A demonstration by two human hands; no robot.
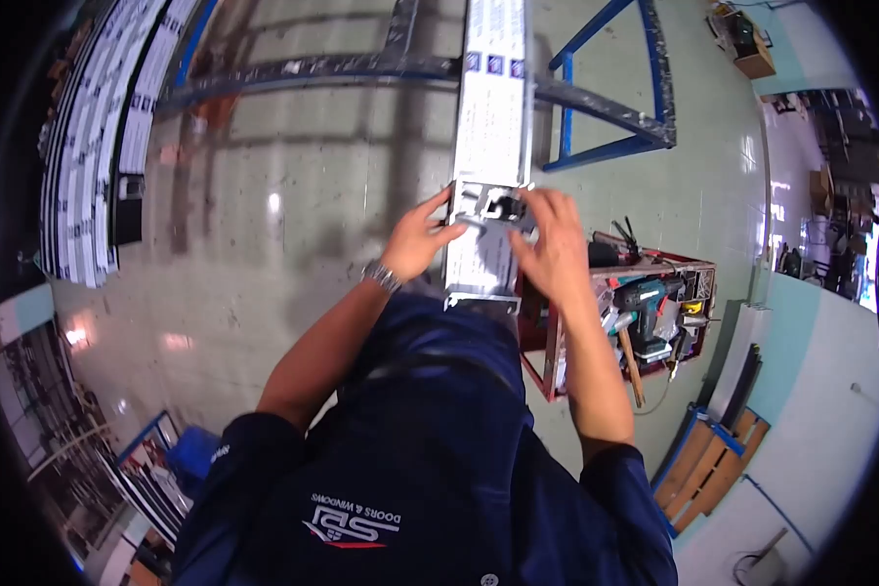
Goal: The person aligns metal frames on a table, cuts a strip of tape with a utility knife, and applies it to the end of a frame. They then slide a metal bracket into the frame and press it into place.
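Note:
A long profile wrapped in white printed film [490, 127] runs away from my body across a dark metal frame. Near its close end sits a metal and black fitting [493, 203], in a section without film. My left hand [422, 237] touches the profile's left edge beside the fitting, with thumb and fingers apart. On the right side, my right hand [553, 239] has its fingertips at the fitting's right edge and its thumb lower down, also spread. Whether either hand grips a small part cannot be made out.
A red tool cart [693, 266] with a teal drill [645, 293] and a hammer [632, 366] stands close on the right. The dark frame bar [361, 66] crosses ahead, with blue legs at right. Wrapped profiles [98, 146] are stacked at far left.

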